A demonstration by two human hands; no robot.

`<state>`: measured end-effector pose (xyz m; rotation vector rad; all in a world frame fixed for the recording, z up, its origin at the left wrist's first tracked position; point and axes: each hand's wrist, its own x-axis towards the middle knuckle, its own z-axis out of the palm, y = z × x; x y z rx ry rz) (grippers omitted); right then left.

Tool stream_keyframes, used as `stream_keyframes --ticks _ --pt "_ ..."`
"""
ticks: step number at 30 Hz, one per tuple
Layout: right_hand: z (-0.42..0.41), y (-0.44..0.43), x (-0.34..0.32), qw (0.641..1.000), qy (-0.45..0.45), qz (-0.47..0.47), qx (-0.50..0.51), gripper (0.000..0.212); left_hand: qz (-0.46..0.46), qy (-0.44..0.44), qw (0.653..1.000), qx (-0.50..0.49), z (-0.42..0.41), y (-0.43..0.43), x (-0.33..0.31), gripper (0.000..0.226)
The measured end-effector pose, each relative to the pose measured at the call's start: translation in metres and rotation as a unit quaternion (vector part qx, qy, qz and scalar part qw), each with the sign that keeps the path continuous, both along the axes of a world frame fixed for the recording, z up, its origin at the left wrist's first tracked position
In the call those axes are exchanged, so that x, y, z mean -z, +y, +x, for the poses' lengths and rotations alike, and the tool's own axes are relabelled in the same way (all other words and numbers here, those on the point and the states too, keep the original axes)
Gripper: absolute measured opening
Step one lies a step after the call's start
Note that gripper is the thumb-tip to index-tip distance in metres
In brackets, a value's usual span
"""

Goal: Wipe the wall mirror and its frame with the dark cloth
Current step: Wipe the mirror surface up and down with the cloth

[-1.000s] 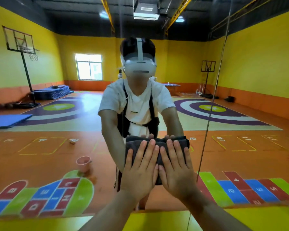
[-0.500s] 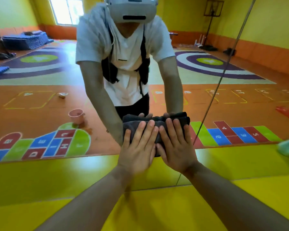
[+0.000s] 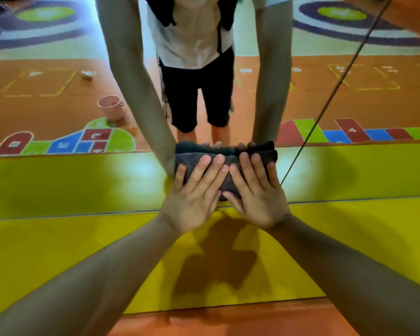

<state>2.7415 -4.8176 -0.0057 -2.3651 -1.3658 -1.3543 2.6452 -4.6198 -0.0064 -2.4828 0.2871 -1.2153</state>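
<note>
The left hand [image 3: 194, 192] and right hand [image 3: 256, 192] are pressing flat, fingers straight, on the folded dark cloth [image 3: 192, 157] near the wall mirror's [image 3: 58, 105] six o'clock edge. Being soft and light, it is likely bunching without broad palms.

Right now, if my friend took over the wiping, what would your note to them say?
Left hand: flat, pressing the dark cloth on the wall mirror.
Right hand: the same, beside it.
Cloth: folded, low on the glass, just above the mirror's bottom edge.
Done: how much is wiped cannot be told.
To do: probably the bottom edge, then the rest.
</note>
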Motion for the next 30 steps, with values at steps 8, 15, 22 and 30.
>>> stream_keyframes --ticks 8,15,22,30 --pt "0.004 -0.020 0.062 0.997 -0.040 -0.051 -0.031 0.060 0.022 0.009 1.000 -0.018 0.000 -0.001 0.064 0.088" --pt "0.013 -0.047 0.058 0.998 -0.018 -0.041 -0.042 0.056 -0.045 0.022 0.998 -0.023 0.017 -0.040 0.075 0.099" --pt "0.035 -0.089 0.053 0.998 -0.029 -0.047 -0.039 0.053 -0.013 -0.002 1.000 -0.020 0.047 -0.077 0.079 0.081" --pt "0.039 -0.093 -0.043 0.997 -0.045 -0.048 -0.044 0.059 -0.054 0.003 0.998 0.013 0.045 -0.084 -0.025 0.079"
